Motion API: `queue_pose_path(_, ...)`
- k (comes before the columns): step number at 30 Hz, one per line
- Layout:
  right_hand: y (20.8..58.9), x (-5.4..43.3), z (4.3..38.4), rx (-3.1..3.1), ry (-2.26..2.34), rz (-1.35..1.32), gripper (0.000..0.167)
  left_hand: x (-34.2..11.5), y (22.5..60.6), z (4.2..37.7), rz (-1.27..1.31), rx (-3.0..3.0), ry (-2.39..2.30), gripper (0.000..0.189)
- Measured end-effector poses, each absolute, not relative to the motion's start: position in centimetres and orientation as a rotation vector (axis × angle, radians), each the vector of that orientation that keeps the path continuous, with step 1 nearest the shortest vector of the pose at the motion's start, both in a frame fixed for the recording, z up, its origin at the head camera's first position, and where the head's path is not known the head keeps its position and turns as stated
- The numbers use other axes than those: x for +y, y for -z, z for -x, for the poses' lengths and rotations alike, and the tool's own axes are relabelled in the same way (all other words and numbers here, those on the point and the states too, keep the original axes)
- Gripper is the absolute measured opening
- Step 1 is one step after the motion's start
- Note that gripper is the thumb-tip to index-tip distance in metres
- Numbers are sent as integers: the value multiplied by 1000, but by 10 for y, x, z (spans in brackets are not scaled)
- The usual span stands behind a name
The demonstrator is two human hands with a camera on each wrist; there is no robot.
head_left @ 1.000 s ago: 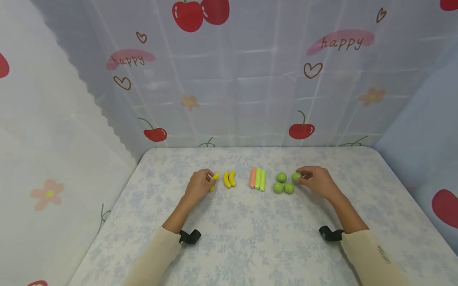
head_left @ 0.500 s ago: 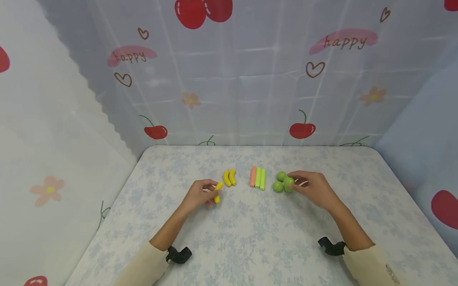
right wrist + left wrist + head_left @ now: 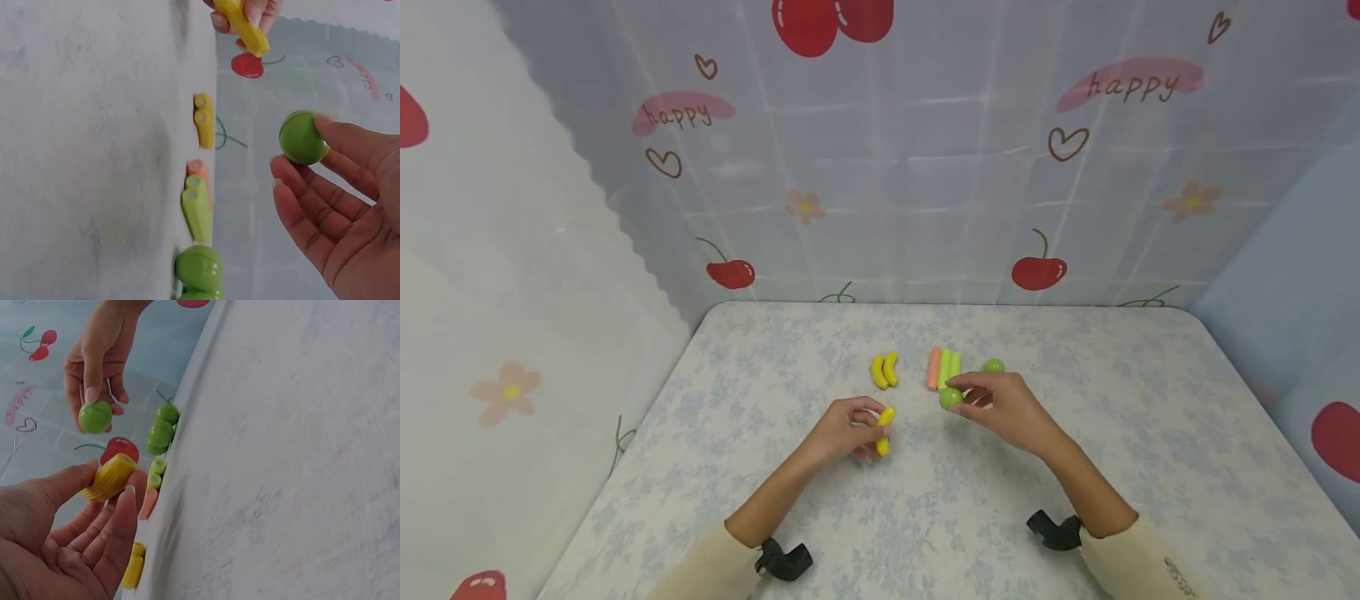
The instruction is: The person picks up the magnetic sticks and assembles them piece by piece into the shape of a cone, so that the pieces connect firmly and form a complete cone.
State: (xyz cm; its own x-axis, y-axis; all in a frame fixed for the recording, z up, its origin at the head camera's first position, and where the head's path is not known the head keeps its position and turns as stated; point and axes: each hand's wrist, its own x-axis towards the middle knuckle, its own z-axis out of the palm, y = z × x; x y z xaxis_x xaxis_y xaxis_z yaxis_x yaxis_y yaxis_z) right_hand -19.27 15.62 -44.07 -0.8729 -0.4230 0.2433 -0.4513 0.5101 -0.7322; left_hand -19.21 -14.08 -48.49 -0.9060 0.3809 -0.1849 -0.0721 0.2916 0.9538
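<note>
My left hand (image 3: 842,433) pinches a yellow toy banana (image 3: 111,477) between thumb and fingers, raised over the table. Opposite it, a round green ball (image 3: 951,398) is gripped by the fingertips of my right hand (image 3: 1013,410); a thin seam line runs across the ball in the right wrist view. Two more bananas (image 3: 878,372) lie side by side beyond the left hand. Right of them, an orange stick (image 3: 934,368) lies beside two lime-green sticks (image 3: 945,364), partly covered by the right hand's ball. Other green balls (image 3: 161,433) sit further right, mostly hidden behind the right hand in the head view.
A pale blue-patterned cloth covers the table (image 3: 917,517). A curtain (image 3: 910,192) printed with cherries, hearts and "happy" stands along the table's back edge and the sides. Black wrist mounts (image 3: 786,560) sit at both sleeve cuffs.
The left hand has carried its banana toward the right and nearer to me. The right hand has lifted one green ball away from the others and leftward, in front of the sticks.
</note>
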Motion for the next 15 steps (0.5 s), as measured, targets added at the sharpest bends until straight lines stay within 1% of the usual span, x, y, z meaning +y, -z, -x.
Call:
queue_pose_path(9,449,135,189,-2697,-1366,-828,37,-126,496,180,-337,2093,-1646,31)
queue_pose_path(15,457,128,187,-2674,-1381,-890,32,-120,501,176,-339,2010,-1696,31)
